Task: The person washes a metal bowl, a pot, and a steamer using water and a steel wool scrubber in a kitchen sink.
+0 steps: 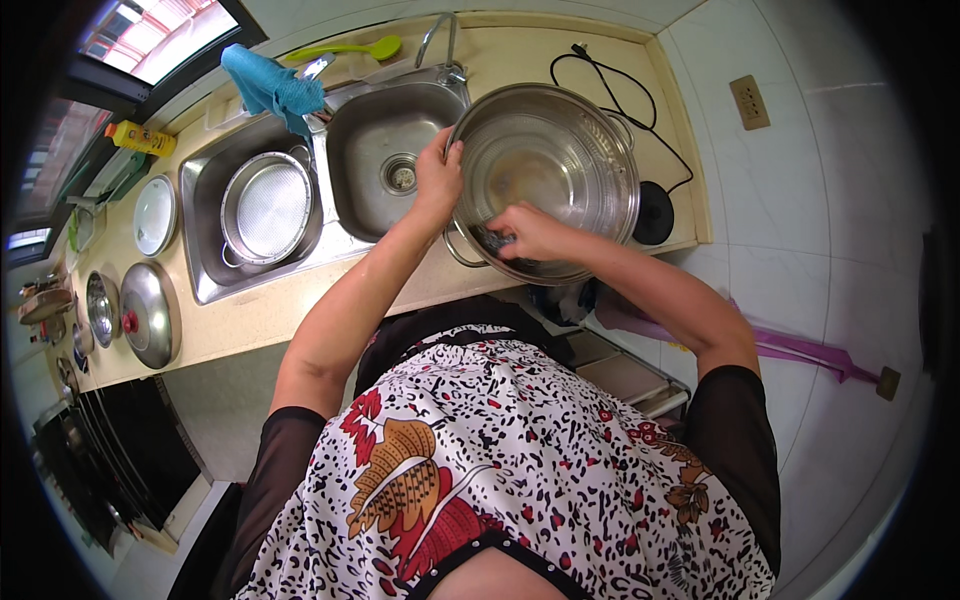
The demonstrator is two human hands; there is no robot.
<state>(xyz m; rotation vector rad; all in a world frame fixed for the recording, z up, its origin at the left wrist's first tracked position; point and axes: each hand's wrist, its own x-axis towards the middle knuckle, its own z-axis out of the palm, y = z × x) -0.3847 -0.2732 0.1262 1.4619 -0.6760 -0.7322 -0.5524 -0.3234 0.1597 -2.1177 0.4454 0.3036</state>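
A large, wide stainless steel pot (540, 165) rests on the counter just right of the sink, its opening facing up at me. My left hand (440, 174) grips the pot's left rim, thumb on the inside. Inside the pot, my right hand (521, 232) holds a dark scouring pad (495, 238) against the near left part of the wall. The pad is mostly hidden by my fingers. A brownish stain (517, 180) shows on the pot's bottom. One loop handle (463, 251) sticks out at the near left side.
Left of the pot is a double-bowl sink (352, 139); a perforated steamer tray (268, 208) sits in its left bowl. A blue cloth (274, 86) hangs by the divider. A black power cord (652, 112) lies behind the pot. A lid (146, 315) with a red knob lies farther left.
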